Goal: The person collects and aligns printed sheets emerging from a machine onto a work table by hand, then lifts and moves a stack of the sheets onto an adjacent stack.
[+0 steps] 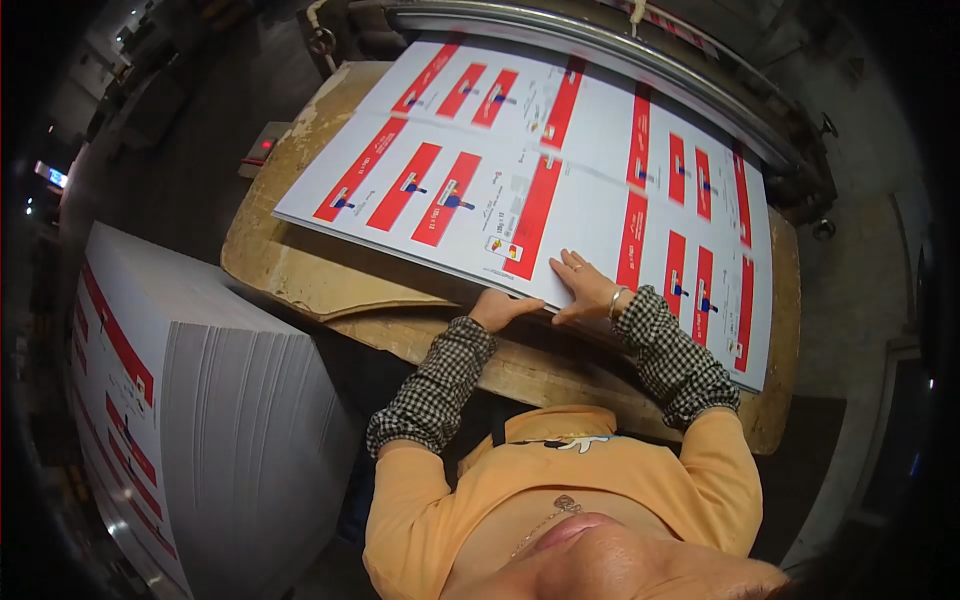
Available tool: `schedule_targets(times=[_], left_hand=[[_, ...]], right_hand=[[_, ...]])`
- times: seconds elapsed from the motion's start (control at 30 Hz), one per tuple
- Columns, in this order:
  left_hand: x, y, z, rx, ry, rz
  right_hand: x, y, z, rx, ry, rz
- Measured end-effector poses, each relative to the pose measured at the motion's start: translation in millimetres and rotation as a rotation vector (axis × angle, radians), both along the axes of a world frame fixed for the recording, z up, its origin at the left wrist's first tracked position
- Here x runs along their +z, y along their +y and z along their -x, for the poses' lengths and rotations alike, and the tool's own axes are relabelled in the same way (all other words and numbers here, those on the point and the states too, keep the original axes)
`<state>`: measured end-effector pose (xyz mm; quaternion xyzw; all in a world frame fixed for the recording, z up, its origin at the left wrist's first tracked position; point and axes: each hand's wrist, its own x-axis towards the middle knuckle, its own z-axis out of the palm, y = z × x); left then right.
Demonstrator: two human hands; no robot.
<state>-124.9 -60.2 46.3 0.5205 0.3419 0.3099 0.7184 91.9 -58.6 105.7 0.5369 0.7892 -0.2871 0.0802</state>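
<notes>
Large white sheets printed with red panels (590, 215) lie stacked on a worn wooden table (275, 265). My right hand (588, 286) rests flat on the top sheet near its front edge, fingers spread, a ring on one finger and a bracelet at the wrist. Just left of it, my left hand (500, 308) touches the front edge of the sheets. One digit of the left hand stretches along that edge towards the right hand; its other fingers are mostly hidden. Both forearms wear black-and-white checked sleeve covers (435, 385).
A metal roller (600, 45) of a machine spans the table's far side. At my left stands a tall stack of printed sheets (250, 400). A small box with a red light (265, 148) sits by the table's left edge.
</notes>
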Motion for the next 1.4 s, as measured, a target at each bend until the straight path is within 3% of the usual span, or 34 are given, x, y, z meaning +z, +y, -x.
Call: schedule_targets(times=[0.33,0.37,0.47,0.53,0.63,0.7,0.77,0.8,0.9,0.97,1.0,1.1,1.13,1.23,1.4], left_hand=[[-5,-2,-1,0.023,0.08,-0.046],[-4,-2,2,0.003,0.175,-0.061],[0,-3,3,-0.023,0.129,-0.024],[-18,-6,10,-0.159,0.364,-0.298],[-20,-2,8,-0.163,0.435,-0.34],[0,-2,7,-0.127,0.328,-0.004],[7,1,5,-0.123,0.42,0.057],[22,-1,3,-0.073,0.288,0.108],[-9,-2,0,-0.004,0.084,-0.008],[-10,-1,0,-0.005,0.094,-0.038],[-9,-1,1,0.005,0.087,-0.043],[-14,1,-1,-0.001,0.03,-0.022],[-15,1,0,-0.018,0.006,-0.009],[-6,-1,-1,-0.007,0.046,0.049],[-9,-1,2,-0.023,0.097,0.008]], right_hand=[[34,-1,-8,-0.01,0.192,0.089],[30,-3,-12,-0.123,0.416,-0.074],[58,-3,-16,-0.217,0.516,-0.226],[65,-6,-15,-0.192,0.561,-0.248],[39,-16,-14,-0.103,0.469,-0.247],[32,-19,-9,-0.153,0.337,-0.031],[14,-25,-10,-0.103,0.342,-0.152],[14,-23,-8,-0.111,0.441,-0.208],[24,12,-16,-0.292,0.225,0.071],[-27,30,-29,-0.426,0.226,-0.312],[-25,40,-27,-0.513,0.15,-0.181],[-21,21,-7,-0.15,0.094,-0.183],[-11,14,3,-0.04,-0.003,-0.005],[1,-3,8,0.033,-0.022,-0.064],[14,7,5,0.043,0.055,0.073]])
